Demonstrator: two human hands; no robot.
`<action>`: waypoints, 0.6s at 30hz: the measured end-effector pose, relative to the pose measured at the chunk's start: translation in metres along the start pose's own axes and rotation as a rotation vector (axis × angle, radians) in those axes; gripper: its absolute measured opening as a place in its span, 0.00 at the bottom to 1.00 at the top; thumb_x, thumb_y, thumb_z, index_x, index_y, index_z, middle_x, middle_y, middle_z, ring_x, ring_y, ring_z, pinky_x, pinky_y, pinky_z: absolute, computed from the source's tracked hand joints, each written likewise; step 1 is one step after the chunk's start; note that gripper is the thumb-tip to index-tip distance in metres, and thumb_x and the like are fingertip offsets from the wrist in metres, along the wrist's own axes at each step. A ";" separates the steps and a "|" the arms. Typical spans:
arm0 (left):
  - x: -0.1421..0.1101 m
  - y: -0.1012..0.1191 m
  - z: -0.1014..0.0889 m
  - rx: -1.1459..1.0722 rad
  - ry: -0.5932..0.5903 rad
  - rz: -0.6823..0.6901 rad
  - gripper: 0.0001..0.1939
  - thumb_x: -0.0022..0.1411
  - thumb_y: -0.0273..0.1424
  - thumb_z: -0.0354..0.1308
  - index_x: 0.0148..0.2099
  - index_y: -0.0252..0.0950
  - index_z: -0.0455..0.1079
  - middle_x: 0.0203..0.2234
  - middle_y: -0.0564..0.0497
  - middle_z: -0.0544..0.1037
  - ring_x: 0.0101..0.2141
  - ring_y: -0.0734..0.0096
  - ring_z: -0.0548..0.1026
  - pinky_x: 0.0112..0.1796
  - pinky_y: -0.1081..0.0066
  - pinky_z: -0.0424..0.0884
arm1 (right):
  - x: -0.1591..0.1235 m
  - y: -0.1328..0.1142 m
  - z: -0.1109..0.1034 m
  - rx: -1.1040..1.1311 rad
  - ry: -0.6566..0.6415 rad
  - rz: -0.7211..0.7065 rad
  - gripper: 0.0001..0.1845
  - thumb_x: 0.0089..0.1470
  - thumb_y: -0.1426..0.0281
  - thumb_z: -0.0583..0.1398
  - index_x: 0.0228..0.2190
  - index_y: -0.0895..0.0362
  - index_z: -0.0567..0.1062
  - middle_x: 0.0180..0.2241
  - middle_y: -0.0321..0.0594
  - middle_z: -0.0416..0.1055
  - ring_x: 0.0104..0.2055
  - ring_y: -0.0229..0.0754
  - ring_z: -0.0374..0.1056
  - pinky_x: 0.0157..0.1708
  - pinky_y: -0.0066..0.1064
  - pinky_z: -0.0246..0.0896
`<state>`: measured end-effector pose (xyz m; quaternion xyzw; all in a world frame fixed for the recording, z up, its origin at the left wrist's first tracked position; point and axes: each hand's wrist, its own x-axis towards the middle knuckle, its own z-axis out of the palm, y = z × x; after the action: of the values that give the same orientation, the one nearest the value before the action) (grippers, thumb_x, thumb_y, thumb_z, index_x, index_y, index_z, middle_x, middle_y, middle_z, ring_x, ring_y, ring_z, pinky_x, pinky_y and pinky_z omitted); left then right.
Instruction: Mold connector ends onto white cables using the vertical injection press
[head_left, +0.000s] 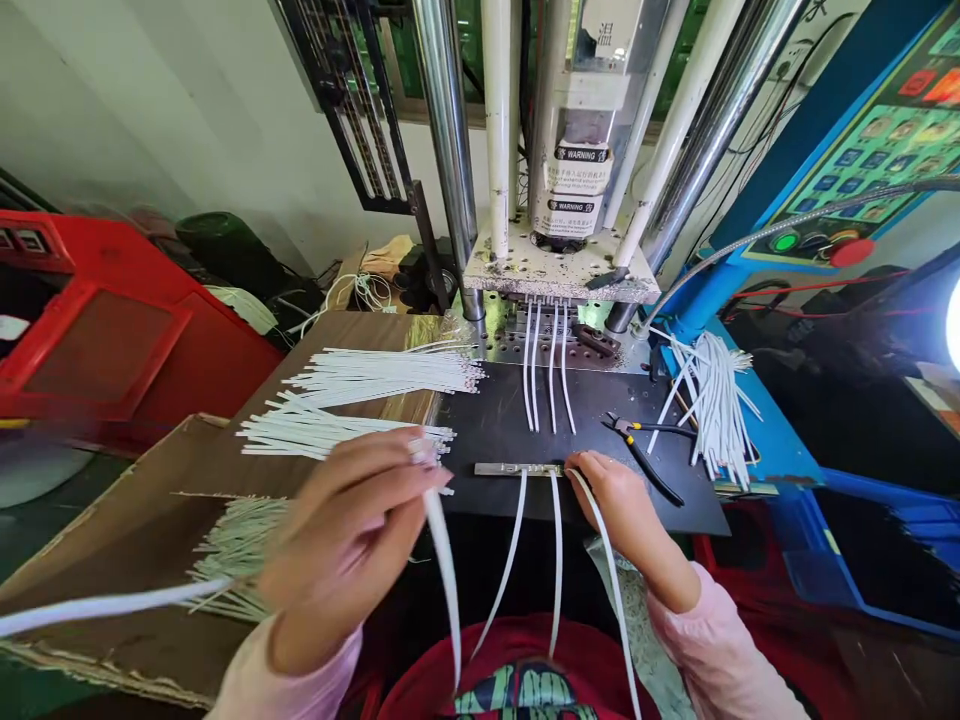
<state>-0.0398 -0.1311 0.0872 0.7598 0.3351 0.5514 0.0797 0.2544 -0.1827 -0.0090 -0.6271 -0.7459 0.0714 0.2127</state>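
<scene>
My left hand (349,525), slightly blurred, is raised left of a narrow metal mould strip (495,468). Its thumb and fingers pinch a white cable (448,575) close to the upper end, while the rest hangs towards my lap. A second white cable (112,605) runs from behind this hand to the left edge. My right hand (619,505) rests at the strip's right end, fingertips closed on another white cable (611,560) there. Between the hands, two white cables (557,550) lead from the strip towards me. Their ends in the strip are too small to make out.
Behind the strip, a press (559,275) has several white cables under its plate. Cable bundles (382,372) lie on the left board; another bundle (720,400) lies right. Black-and-yellow cutters (645,465) lie beside my right hand. A control panel (862,170) stands at the upper right.
</scene>
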 end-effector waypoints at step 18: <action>-0.063 -0.052 0.098 -0.069 -0.498 -0.208 0.06 0.69 0.28 0.56 0.40 0.38 0.75 0.33 0.50 0.81 0.36 0.65 0.75 0.40 0.64 0.71 | 0.049 0.056 -0.031 0.361 0.095 0.139 0.14 0.60 0.64 0.60 0.47 0.52 0.75 0.40 0.38 0.80 0.40 0.44 0.77 0.42 0.36 0.71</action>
<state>0.0152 -0.1050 -0.0248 0.8303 0.3623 0.3474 0.2419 0.3122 -0.1285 0.0092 -0.6313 -0.6652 0.1890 0.3512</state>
